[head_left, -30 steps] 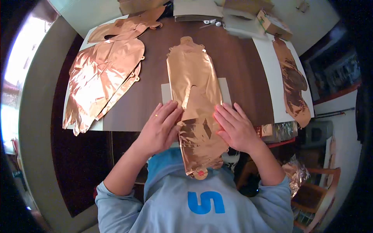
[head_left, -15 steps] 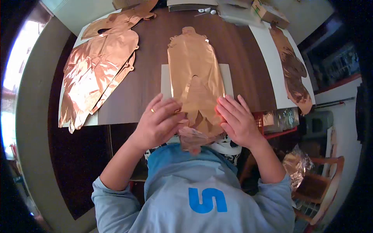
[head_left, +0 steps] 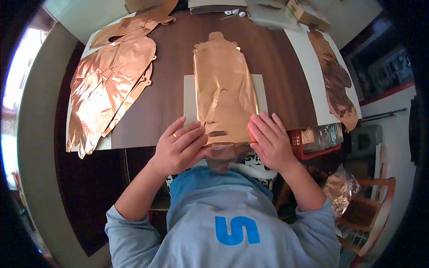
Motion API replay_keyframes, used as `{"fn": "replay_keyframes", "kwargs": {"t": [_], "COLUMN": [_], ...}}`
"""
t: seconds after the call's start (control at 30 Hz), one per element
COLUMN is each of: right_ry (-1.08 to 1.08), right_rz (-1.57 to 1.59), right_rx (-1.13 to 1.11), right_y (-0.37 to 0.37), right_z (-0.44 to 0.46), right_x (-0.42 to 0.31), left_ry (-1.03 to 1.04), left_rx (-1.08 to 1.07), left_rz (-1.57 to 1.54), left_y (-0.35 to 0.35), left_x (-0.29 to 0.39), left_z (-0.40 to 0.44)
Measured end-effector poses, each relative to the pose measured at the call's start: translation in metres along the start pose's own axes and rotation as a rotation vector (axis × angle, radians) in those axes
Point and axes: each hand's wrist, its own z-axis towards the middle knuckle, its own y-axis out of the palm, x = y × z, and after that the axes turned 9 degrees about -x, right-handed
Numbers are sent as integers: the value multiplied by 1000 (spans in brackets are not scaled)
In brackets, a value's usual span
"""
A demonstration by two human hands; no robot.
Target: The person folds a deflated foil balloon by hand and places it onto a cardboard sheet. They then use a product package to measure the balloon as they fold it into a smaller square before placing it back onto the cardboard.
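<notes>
A flat rose-gold foil piece (head_left: 225, 85) lies lengthwise at the middle of the table, over a pale board (head_left: 190, 96). Its near end hangs past the table's front edge and looks blurred. My left hand (head_left: 181, 145), with a ring on one finger, rests at the foil's left edge, fingers spread and thumb near the overhanging part. At the right edge my right hand (head_left: 271, 140) lies with its fingers stretched out, their tips touching the foil. Neither hand is wrapped round anything.
More foil pieces (head_left: 109, 80) lie at the table's left; another (head_left: 333, 71) is at the right. Boxes (head_left: 308, 13) and small white items (head_left: 234, 12) stand at the back. A red basket (head_left: 308, 149) is below the right edge, near a wooden chair (head_left: 386, 201).
The foil's near end has dropped from lying over my lap to hanging below the table edge. Both hands remain at its sides, with the left fingers flatter than half a second ago.
</notes>
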Motion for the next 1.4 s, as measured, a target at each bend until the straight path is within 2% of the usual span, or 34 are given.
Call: {"fn": "replay_keyframes", "kwargs": {"t": [0.37,0.57,0.67,1.07,1.4], "right_ry": [-39,-48,-69,-37,-43], "right_rz": [45,2,-41,258,130], "right_rx": [99,118,153,86,119], "right_y": [5,7,11,-8,1], "right_z": [-5,-1,1,1,3], "right_x": [2,3,4,11,6], "left_ry": [27,-32,-35,-51,-43], "left_rx": [89,44,89,74,76], "left_rz": [22,42,53,53,41], "left_y": [4,3,5,5,5], "left_x": [-1,2,0,-2,-5], "left_z": [0,2,5,5,2]}}
